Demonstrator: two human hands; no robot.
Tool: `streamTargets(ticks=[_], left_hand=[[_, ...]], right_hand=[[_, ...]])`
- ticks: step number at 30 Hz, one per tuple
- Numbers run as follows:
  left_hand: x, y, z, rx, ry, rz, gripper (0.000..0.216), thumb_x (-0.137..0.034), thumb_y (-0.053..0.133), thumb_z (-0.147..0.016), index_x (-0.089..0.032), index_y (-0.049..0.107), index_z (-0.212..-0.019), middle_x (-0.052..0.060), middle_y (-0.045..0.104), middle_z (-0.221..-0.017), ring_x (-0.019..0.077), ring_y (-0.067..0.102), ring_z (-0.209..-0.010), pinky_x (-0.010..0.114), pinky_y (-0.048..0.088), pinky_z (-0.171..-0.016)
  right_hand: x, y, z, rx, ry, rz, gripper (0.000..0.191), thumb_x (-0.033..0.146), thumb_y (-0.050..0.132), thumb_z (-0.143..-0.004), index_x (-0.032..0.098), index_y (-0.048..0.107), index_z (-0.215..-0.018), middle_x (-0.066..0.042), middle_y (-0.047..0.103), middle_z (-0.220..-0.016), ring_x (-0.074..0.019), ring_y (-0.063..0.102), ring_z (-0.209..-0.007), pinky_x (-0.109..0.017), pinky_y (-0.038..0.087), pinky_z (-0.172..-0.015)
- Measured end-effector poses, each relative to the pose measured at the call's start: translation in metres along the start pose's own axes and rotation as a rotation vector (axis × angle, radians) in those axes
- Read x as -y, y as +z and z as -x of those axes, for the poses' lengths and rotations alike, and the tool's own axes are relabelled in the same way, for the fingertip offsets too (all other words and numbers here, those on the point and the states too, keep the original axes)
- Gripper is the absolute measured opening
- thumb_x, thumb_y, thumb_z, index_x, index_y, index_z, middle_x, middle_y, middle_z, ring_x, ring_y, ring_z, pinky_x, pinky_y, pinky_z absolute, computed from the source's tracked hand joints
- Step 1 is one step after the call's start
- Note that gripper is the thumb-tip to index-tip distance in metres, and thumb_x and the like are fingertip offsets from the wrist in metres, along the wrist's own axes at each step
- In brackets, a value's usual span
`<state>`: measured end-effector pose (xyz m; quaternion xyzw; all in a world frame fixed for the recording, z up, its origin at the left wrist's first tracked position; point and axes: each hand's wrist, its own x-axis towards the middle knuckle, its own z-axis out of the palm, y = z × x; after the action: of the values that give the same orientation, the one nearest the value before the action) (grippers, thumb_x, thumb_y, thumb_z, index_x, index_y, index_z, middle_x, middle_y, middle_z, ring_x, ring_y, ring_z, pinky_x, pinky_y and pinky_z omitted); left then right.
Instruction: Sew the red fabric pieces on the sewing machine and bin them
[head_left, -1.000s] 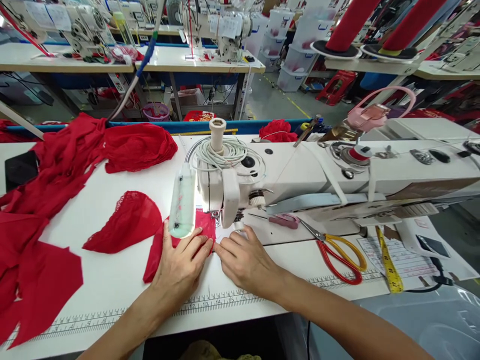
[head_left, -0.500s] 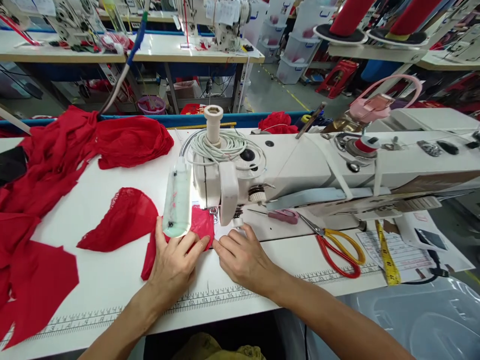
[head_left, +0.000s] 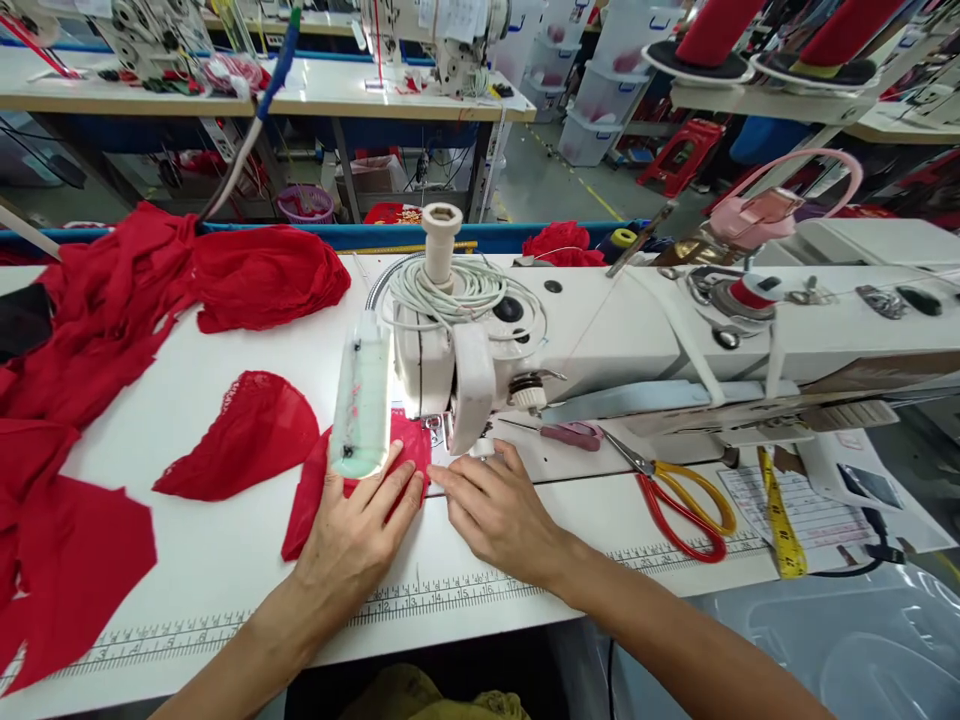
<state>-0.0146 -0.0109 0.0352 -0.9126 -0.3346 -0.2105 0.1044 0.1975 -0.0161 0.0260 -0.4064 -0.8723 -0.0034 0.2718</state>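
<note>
Under the head of a white sewing machine (head_left: 472,390) lies a small red fabric piece (head_left: 409,445), close to the presser foot (head_left: 435,430). My left hand (head_left: 360,525) rests flat on this fabric with its fingers spread, left of the needle area; part of the cloth is hidden beneath it. A clear light panel (head_left: 361,400) with dark marks covers more of the cloth. My right hand (head_left: 502,510) lies on the table, fingers stretched and slightly bent, a fingertip at the fabric's right edge. It grips nothing that I can see.
Left of my hands lie a lace-edged red piece (head_left: 240,435) and a heap of red fabric (head_left: 112,290). Scissors (head_left: 679,500) with red and yellow handles and pink-handled snips (head_left: 571,435) lie on the right. A tape measure (head_left: 781,520) hangs near papers. A printed ruler (head_left: 442,590) runs along the front edge.
The view has shifted slightly. My left hand's fingers have moved forward over the red fabric and are straighter. My right hand stays by the fabric's edge, its fingers a little more extended.
</note>
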Motion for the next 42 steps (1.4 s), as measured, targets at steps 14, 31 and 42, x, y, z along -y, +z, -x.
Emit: streamTargets(ticks=[14, 31, 42], left_hand=[[-0.010, 0.003, 0.002, -0.051, -0.058, 0.014, 0.037, 0.000, 0.041, -0.095, -0.009, 0.068, -0.118, 0.011, 0.072, -0.122, 0.0341, 0.064, -0.117, 0.079, 0.006, -0.115], [0.005, 0.016, 0.025, 0.088, -0.060, -0.050, 0.044, -0.005, 0.044, -0.096, -0.021, 0.059, -0.135, 0.008, 0.069, -0.129, 0.0253, 0.067, -0.095, 0.078, 0.020, -0.115], [0.007, 0.013, 0.016, 0.049, -0.022, -0.005, 0.040, -0.003, 0.046, -0.097, -0.017, 0.061, -0.132, 0.009, 0.071, -0.125, 0.0309, 0.064, -0.116, 0.085, 0.002, -0.112]], right_hand=[[-0.016, -0.004, -0.010, 0.037, -0.133, 0.040, 0.022, 0.009, 0.048, -0.095, 0.011, 0.068, -0.104, -0.002, 0.064, -0.080, -0.0185, 0.050, -0.077, -0.042, 0.030, -0.098], [-0.009, 0.002, -0.002, 0.091, -0.090, 0.027, 0.032, 0.012, 0.048, -0.095, 0.010, 0.064, -0.123, -0.004, 0.067, -0.085, -0.0212, 0.054, -0.080, -0.047, 0.034, -0.099], [-0.012, 0.002, -0.002, 0.058, -0.056, 0.078, 0.032, 0.012, 0.050, -0.095, 0.012, 0.066, -0.123, -0.002, 0.062, -0.067, -0.0228, 0.055, -0.084, -0.044, 0.033, -0.102]])
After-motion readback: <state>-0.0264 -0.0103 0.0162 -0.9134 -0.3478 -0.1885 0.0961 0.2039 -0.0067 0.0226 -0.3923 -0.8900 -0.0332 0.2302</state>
